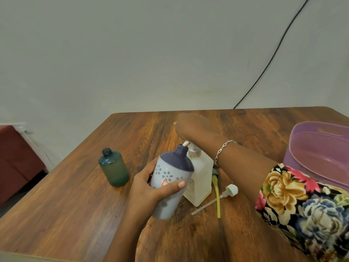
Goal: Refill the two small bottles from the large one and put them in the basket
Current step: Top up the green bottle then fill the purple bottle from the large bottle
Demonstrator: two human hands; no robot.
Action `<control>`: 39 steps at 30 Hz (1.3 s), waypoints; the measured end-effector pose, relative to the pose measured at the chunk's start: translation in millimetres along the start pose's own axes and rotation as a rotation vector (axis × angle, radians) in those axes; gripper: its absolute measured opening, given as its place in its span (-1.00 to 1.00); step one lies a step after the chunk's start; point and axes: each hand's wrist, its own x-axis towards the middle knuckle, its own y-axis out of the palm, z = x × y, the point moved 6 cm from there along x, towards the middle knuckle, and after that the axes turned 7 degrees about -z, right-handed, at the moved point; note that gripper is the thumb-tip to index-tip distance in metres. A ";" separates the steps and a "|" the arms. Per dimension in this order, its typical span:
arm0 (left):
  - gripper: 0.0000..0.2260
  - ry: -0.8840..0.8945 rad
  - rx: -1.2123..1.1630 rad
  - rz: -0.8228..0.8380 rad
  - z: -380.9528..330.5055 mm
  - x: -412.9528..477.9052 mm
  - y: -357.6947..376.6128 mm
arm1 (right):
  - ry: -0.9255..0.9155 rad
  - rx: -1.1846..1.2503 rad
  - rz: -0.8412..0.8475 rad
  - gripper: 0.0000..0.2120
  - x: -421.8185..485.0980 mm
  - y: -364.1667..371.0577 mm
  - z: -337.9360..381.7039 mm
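While left hand [149, 188] grips tilted floral bottle [170, 178], right hand [194, 127] covers pump [193, 149] on big bottle [200, 178], grip unclear, basket [294, 135] right

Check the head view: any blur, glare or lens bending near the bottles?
Head view: soft, even light, faint shadows; the right hand over the white plastic pump bottle is slightly blurred; the blue-topped flowered bottle in the left hand reads clearly; mild sheen on the wooden table, far edge bowed.

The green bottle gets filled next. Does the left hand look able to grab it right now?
Probably not yet. Nothing stands between them, but the left hand grips the flowered bottle, so it would have to set that down before taking the green bottle.
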 end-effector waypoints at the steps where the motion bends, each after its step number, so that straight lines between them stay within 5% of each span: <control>1: -0.37 0.000 0.004 0.000 0.6 0.0 -0.2 | -0.007 -0.005 -0.014 -0.78 -0.7 0.5 0.3; 39: -0.41 0.018 -0.011 -0.002 3.7 -0.5 -4.5 | -0.010 0.012 -0.015 -0.71 1.1 2.4 -1.7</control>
